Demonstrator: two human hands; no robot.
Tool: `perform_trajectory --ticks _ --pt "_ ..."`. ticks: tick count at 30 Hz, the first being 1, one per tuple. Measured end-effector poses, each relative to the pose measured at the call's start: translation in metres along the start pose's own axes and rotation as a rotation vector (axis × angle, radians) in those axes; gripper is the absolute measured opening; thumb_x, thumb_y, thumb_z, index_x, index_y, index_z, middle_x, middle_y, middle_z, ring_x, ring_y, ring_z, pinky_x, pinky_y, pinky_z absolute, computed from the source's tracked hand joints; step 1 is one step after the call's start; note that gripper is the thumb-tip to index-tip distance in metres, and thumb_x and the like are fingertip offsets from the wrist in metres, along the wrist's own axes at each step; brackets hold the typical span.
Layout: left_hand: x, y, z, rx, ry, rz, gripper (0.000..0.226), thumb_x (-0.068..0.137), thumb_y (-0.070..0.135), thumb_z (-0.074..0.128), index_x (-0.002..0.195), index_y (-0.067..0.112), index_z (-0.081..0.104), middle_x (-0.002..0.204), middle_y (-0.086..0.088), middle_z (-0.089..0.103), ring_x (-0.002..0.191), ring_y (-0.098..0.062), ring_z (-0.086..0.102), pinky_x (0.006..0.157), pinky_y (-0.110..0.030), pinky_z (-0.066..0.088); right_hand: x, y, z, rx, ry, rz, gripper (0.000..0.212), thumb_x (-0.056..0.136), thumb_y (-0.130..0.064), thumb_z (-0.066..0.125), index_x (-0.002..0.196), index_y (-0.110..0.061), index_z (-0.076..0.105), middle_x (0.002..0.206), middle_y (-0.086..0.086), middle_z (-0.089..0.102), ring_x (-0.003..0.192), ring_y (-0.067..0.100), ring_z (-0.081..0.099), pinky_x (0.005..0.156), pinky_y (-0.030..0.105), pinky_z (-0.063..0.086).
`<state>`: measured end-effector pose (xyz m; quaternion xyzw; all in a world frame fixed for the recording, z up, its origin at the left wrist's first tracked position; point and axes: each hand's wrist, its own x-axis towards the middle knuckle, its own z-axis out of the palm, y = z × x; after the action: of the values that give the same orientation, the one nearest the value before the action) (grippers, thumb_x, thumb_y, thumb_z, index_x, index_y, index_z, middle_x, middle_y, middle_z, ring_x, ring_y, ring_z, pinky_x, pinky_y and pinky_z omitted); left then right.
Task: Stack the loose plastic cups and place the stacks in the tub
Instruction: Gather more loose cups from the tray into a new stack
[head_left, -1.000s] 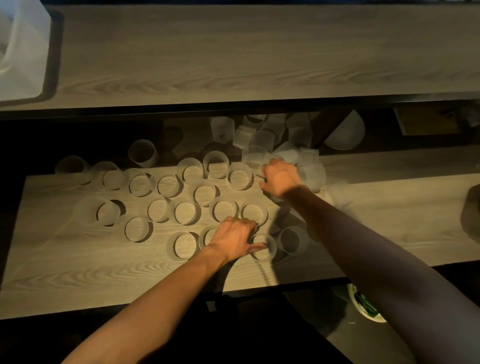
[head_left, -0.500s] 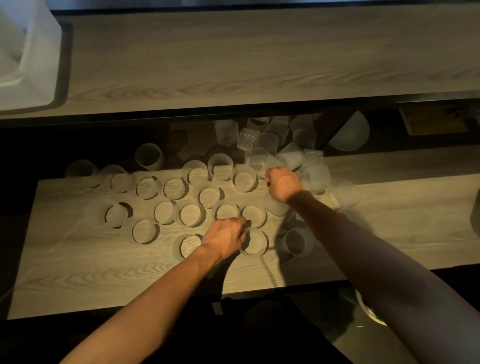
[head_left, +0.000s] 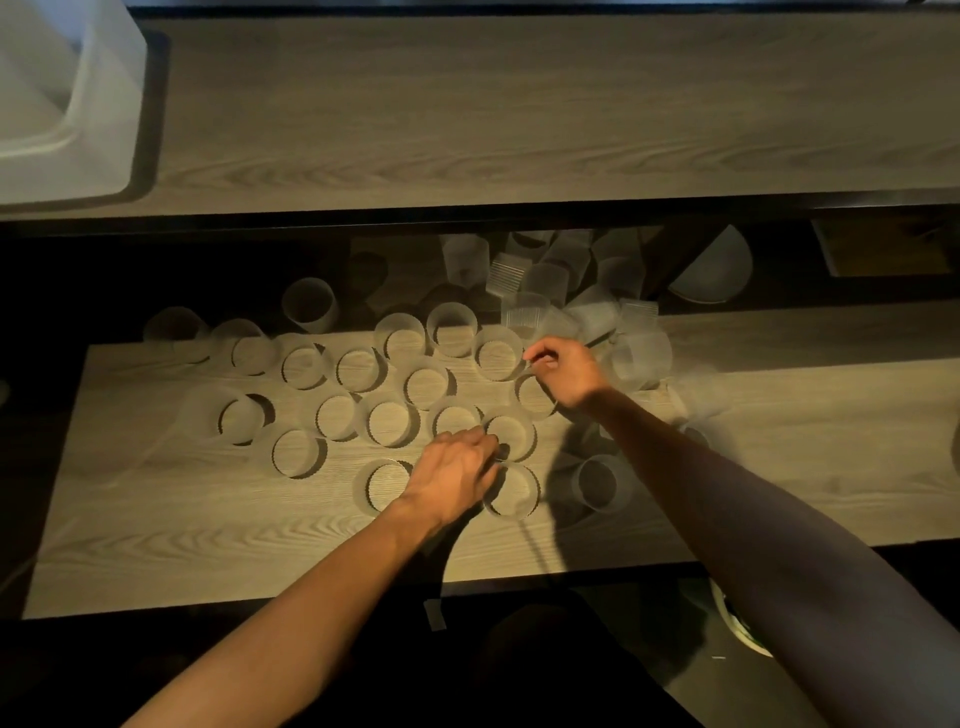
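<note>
Drawn off the pile, right hand pinches a cup.

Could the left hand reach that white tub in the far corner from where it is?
Probably, with a stretch up and over. The tub sits far left on the upper surface, and nothing tall stands between it and the left hand, which is low among the cups.
</note>
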<state>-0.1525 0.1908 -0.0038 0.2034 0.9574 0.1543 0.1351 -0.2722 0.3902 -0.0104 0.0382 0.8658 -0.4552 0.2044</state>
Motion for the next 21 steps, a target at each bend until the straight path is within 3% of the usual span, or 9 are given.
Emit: perform_trajectory --ticks 6,9,11,15,18,21 --pt "0.002 0.009 0.004 -0.004 -0.183 0.204 0.052 0.095 0.063 0.048 0.12 0.019 0.062 0.112 0.001 0.058 0.1 -0.02 0.058 0.096 -0.036 0.045 0.0 -0.004 -0.004 -0.558 0.019 -0.216 0.003 0.092 -0.027 0.064 0.094 -0.028 0.063 0.101 -0.009 0.052 0.102 0.016 0.053 0.088 0.032 0.042" --pt "0.003 0.016 0.011 0.1 -0.242 0.261 0.062 0.09 0.07 0.049 0.125 0.019 0.059 0.117 0.0 0.056 0.109 -0.019 0.054 0.098 -0.034 0.038 -0.008 -0.005 -0.004 -0.753 -0.094 -0.217 0.02 0.088 -0.045 0.065 0.089 -0.026 0.057 0.103 -0.005 0.047 0.101 0.017 0.047 0.084 0.033 0.039" --pt "0.003 0.019 0.015 0.123 -0.255 0.283 0.063 0.088 0.069 0.055 0.123 0.017 0.06 0.12 0.0 0.056 0.112 -0.019 0.052 0.099 -0.034 0.035 -0.011 -0.005 -0.003 -0.841 -0.115 -0.183 0.029 0.088 -0.052 0.064 0.09 -0.023 0.058 0.109 -0.003 0.045 0.102 0.016 0.043 0.089 0.037 0.041" --pt "0.002 0.023 0.019 0.118 -0.274 0.296 0.053 0.091 0.059 0.058 0.123 0.018 0.062 0.126 0.0 0.056 0.118 -0.02 0.051 0.102 -0.033 0.032 -0.013 0.0 -0.002 -0.778 -0.078 -0.146 0.033 0.087 -0.055 0.064 0.094 -0.023 0.059 0.117 0.001 0.05 0.108 0.02 0.05 0.093 0.04 0.045" --pt "-0.001 0.023 0.019 0.105 -0.294 0.273 0.048 0.094 0.058 0.054 0.121 0.018 0.062 0.126 0.0 0.055 0.119 -0.02 0.051 0.104 -0.035 0.033 -0.014 0.004 0.0 -0.775 -0.076 -0.135 0.047 0.084 -0.061 0.065 0.109 -0.021 0.062 0.121 0.004 0.052 0.109 0.023 0.052 0.093 0.039 0.046" --pt "-0.001 0.024 0.016 0.067 -0.3 0.238 0.05 0.095 0.061 0.049 0.123 0.02 0.061 0.124 0.001 0.057 0.118 -0.019 0.052 0.106 -0.035 0.033 -0.015 0.008 -0.001 -0.647 -0.037 -0.081 0.046 0.085 -0.053 0.069 0.114 -0.018 0.061 0.121 0.006 0.054 0.105 0.022 0.054 0.09 0.037 0.048"
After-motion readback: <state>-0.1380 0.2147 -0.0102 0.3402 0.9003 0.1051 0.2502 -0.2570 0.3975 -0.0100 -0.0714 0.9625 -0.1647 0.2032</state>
